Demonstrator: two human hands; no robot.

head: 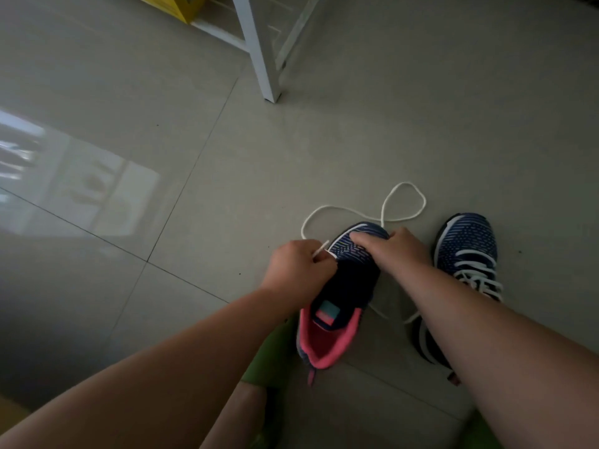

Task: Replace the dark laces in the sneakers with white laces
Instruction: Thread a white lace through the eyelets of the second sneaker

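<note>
Two hands work the navy knit sneaker with pink lining point(343, 286) between them: left hand point(296, 270) pinches the limp white cord lace point(343, 209) near its stiff tip, the best hold, while right hand point(393, 251) clasps the soft toe.

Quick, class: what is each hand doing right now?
Left hand: pinches the white lace end.
Right hand: grips the toe of the unlaced sneaker.

glossy tiled floor point(291, 150), knit-mesh sneaker point(351, 247)
</note>
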